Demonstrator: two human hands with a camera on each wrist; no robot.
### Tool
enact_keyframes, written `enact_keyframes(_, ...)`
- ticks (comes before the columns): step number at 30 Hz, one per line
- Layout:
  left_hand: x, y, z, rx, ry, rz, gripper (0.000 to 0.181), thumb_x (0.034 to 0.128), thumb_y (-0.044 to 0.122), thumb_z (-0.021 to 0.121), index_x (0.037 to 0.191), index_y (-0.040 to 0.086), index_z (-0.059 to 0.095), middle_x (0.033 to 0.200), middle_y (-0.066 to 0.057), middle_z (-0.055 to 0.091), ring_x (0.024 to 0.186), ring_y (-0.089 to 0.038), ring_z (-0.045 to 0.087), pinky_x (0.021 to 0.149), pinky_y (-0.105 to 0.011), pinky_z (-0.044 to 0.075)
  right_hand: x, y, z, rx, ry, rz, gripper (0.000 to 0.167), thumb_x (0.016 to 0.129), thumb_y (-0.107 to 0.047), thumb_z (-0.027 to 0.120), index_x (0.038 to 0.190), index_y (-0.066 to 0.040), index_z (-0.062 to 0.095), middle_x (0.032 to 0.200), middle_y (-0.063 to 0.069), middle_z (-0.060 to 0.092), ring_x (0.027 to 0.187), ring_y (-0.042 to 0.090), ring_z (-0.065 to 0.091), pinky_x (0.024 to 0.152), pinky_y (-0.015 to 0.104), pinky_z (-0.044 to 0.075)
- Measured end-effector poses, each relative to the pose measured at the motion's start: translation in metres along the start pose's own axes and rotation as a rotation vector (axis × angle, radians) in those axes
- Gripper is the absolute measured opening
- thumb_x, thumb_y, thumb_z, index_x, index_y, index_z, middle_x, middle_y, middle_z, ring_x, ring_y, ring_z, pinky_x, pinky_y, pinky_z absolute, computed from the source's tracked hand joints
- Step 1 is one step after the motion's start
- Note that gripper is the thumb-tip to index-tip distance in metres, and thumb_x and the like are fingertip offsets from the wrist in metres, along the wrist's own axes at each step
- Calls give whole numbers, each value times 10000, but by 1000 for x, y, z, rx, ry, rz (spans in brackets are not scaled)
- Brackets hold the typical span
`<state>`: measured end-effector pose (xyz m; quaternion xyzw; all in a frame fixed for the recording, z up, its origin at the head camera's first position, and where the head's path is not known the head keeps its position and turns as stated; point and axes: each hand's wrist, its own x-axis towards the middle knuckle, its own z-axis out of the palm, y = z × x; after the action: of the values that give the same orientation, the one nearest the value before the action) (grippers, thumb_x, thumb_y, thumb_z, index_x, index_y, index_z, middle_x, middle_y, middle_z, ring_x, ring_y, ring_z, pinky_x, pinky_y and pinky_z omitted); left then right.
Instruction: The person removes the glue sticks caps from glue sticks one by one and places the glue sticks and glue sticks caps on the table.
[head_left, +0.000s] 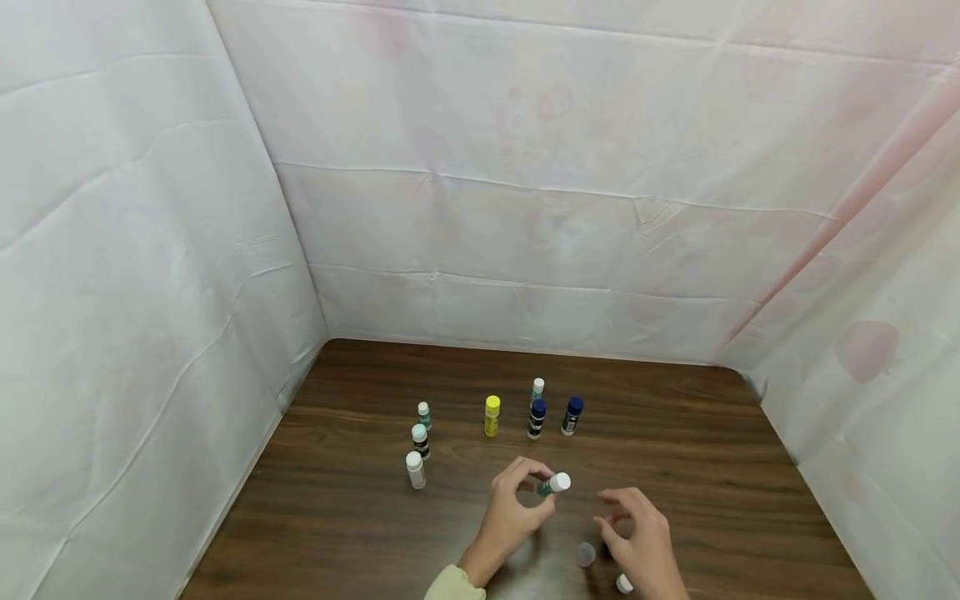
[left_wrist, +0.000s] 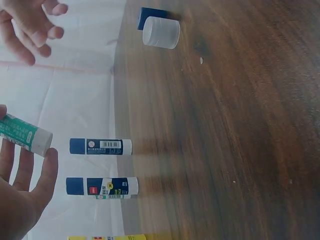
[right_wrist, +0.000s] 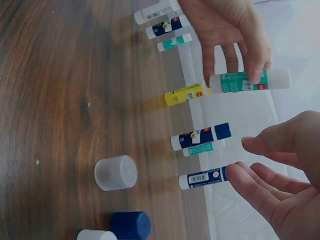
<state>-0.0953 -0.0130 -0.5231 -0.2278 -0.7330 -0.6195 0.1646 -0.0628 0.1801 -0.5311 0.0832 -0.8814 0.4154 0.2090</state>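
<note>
My left hand (head_left: 510, 512) pinches a green-labelled glue stick (right_wrist: 240, 81) with white ends, held tilted above the table. My right hand (head_left: 637, 533) is just to its right, thumb and fingers apart with nothing between them. Below and between the hands, a translucent cap (head_left: 587, 554) stands on the table. Close to it are a blue cap (right_wrist: 130, 225) and a white cap (right_wrist: 96, 235), the blue one hidden by the right hand in the head view.
Farther back stand a yellow glue stick (head_left: 492, 417), two dark blue ones (head_left: 536, 419) (head_left: 572, 417) and a green-and-white one (head_left: 537, 390), partly hidden. At left are three white-capped sticks (head_left: 416, 471). White cloth (head_left: 480, 225) encloses the wooden table (head_left: 337, 517).
</note>
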Motion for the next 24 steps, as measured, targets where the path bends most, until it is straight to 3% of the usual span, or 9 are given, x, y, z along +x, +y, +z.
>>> enact_keyframes(3,0,9,-4,11,12,24,318,678,-134,706,932,45,634,897,-68,634,814,-221,628,633,-380,548,2,-3,0,19,6,-40,492,566,187,788,928,-125,669,889,-101,596,650,31,572,537,219,511)
enact_keyframes(8,-4,9,-8,17,22,15,318,679,-134,707,934,44,638,897,-80,633,813,-240,626,637,-380,546,5,-12,-2,27,-8,-74,509,569,180,798,951,-128,663,910,-97,592,659,56,580,517,209,501)
enact_keyframes(13,-10,-3,-8,45,30,25,312,689,-103,715,951,52,645,919,-73,635,823,-223,625,644,-372,539,9,-23,-4,43,-31,-46,513,586,180,793,960,-146,662,931,-101,593,686,61,582,519,199,502)
enact_keyframes(18,-16,-17,-9,79,25,4,339,704,-40,747,970,150,655,952,32,633,854,-158,621,668,-331,524,12,-33,-4,75,-42,-72,522,585,185,791,967,-146,659,951,-80,594,696,87,597,528,199,515)
enact_keyframes(24,-19,-17,-14,80,7,9,376,714,-12,749,985,227,645,970,92,614,861,-99,602,691,-283,514,14,-42,-2,136,-47,-137,516,579,194,787,974,-112,660,955,-30,600,700,129,613,523,207,524)
